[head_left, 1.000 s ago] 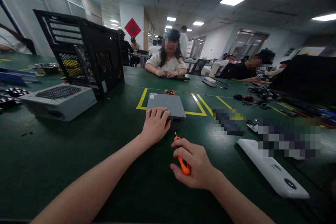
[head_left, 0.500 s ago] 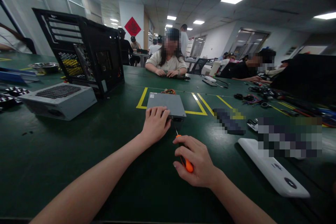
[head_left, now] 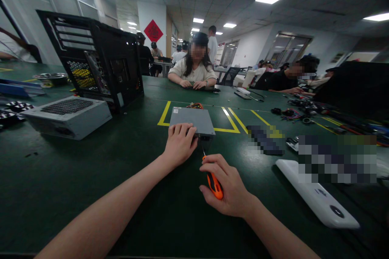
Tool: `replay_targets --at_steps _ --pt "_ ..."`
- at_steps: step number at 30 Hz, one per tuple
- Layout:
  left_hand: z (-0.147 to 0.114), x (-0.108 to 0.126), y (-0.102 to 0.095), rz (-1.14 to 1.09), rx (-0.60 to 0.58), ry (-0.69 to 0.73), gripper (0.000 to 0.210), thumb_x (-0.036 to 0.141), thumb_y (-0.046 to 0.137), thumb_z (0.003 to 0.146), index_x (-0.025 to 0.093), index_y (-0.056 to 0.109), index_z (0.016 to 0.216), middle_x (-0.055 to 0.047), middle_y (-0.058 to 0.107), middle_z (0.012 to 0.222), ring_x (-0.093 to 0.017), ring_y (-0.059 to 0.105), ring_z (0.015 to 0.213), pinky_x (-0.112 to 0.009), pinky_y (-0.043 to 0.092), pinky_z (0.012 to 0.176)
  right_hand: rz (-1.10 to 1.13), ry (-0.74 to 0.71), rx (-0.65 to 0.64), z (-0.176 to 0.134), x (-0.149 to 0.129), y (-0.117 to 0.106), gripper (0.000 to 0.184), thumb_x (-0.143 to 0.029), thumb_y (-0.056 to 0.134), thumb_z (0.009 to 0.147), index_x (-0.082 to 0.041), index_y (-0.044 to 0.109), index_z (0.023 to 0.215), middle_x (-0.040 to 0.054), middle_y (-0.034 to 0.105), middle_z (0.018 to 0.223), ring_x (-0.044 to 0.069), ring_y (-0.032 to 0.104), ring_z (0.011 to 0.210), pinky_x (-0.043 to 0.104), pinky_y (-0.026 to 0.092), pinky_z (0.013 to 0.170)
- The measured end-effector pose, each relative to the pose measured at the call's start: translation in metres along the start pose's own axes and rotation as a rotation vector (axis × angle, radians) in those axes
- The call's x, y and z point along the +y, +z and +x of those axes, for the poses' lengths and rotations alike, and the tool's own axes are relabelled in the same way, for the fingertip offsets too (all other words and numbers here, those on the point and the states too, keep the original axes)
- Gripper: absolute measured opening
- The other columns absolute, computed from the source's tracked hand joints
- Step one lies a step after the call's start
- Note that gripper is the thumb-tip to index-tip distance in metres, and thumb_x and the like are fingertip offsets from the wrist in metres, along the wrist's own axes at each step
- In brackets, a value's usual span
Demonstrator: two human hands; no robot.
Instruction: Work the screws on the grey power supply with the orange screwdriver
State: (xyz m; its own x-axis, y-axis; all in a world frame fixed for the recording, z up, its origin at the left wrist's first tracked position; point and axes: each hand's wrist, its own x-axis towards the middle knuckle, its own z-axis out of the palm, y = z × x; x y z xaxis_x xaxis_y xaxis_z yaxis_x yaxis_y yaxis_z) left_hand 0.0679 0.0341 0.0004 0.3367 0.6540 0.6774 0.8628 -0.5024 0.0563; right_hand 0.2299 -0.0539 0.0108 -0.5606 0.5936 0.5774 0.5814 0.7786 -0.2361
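A grey power supply unit [head_left: 193,119] lies on the green table, with a white label at its far left corner and coloured cables behind it. Across its near left part, my left hand [head_left: 181,142] holds it, fingers on the top and thumb at the near side. An orange and black screwdriver [head_left: 215,186] is in my right hand [head_left: 227,184], its handle between the fingers and thumb. The thin shaft points at the near face of the power supply, by its right end. Whether the tip sits on a screw is too small to tell.
At left stand a black computer case [head_left: 97,56], a second power supply [head_left: 68,117] and a metal bowl [head_left: 51,77]. To the right lie a white oblong device [head_left: 316,194], a blurred dark phone-like slab [head_left: 266,141] and loose cables [head_left: 291,114]. A person [head_left: 194,66] sits opposite.
The fingers of my right hand have shifted on the screwdriver handle, and more of its orange grip shows. My left hand and the power supply have stayed in place.
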Motion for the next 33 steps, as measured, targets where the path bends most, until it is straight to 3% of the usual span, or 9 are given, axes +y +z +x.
replay_targets --at_steps 8,12,14,20,24,30,33 --pt "-0.0006 -0.0007 0.0012 0.006 -0.003 0.000 0.026 0.028 0.046 0.081 0.019 0.051 0.105 -0.009 0.051 0.114 -0.026 0.042 0.103 -0.042 0.030 0.087 -0.008 -0.047 0.041 0.0012 0.0007 -0.0031 0.008 -0.024 0.053 0.074 -0.019 0.051 0.079 0.0070 0.053 0.094 0.017 0.054 0.078 0.031 0.045 0.064" --pt "-0.0003 -0.0008 0.0001 0.006 -0.005 0.007 0.027 0.029 0.045 0.081 0.019 0.051 0.106 -0.009 0.050 0.114 -0.026 0.041 0.103 -0.042 0.030 0.087 0.069 0.034 0.027 0.0009 0.0005 -0.0037 0.020 -0.026 0.051 0.076 -0.019 0.046 0.094 0.0084 0.052 0.097 0.016 0.054 0.078 0.029 0.047 0.061" --pt "-0.0003 -0.0009 -0.0001 0.009 -0.007 0.007 0.027 0.029 0.045 0.081 0.019 0.051 0.106 -0.009 0.050 0.115 -0.026 0.041 0.104 -0.042 0.030 0.087 0.103 0.051 0.025 0.0007 0.0001 -0.0034 0.021 -0.027 0.053 0.075 -0.019 0.044 0.092 0.0078 0.052 0.096 0.015 0.054 0.077 0.028 0.047 0.060" --pt "-0.0010 -0.0014 0.0026 0.011 0.003 -0.003 0.027 0.028 0.047 0.081 0.020 0.051 0.106 -0.009 0.050 0.115 -0.026 0.042 0.103 -0.042 0.030 0.088 0.013 -0.014 0.082 -0.0010 0.0006 -0.0032 0.008 -0.026 0.050 0.076 -0.018 0.053 0.076 0.0072 0.051 0.094 0.010 0.048 0.060 0.027 0.042 0.054" --pt "-0.0008 -0.0016 0.0022 0.010 0.006 0.007 0.026 0.029 0.046 0.081 0.019 0.051 0.105 -0.009 0.051 0.113 -0.025 0.042 0.102 -0.042 0.030 0.088 0.100 0.033 0.111 -0.0011 0.0015 -0.0040 0.018 -0.023 0.049 0.075 -0.019 0.047 0.093 0.0067 0.053 0.090 0.014 0.053 0.071 0.027 0.046 0.059" --pt "-0.0002 -0.0017 0.0008 0.019 0.003 0.008 0.026 0.028 0.046 0.081 0.019 0.051 0.105 -0.009 0.051 0.115 -0.025 0.042 0.103 -0.041 0.030 0.088 0.064 -0.023 0.115 0.0005 0.0004 -0.0056 0.002 -0.021 0.051 0.074 -0.019 0.051 0.074 0.0057 0.056 0.086 0.016 0.055 0.073 0.031 0.046 0.064" --pt "-0.0002 -0.0019 0.0016 0.020 -0.001 0.009 0.027 0.029 0.045 0.082 0.019 0.051 0.106 -0.009 0.051 0.115 -0.025 0.042 0.103 -0.041 0.030 0.088 0.073 0.006 0.092 0.0001 0.0000 -0.0056 0.008 -0.022 0.048 0.076 -0.018 0.052 0.081 0.0073 0.055 0.090 0.016 0.056 0.075 0.031 0.047 0.064"
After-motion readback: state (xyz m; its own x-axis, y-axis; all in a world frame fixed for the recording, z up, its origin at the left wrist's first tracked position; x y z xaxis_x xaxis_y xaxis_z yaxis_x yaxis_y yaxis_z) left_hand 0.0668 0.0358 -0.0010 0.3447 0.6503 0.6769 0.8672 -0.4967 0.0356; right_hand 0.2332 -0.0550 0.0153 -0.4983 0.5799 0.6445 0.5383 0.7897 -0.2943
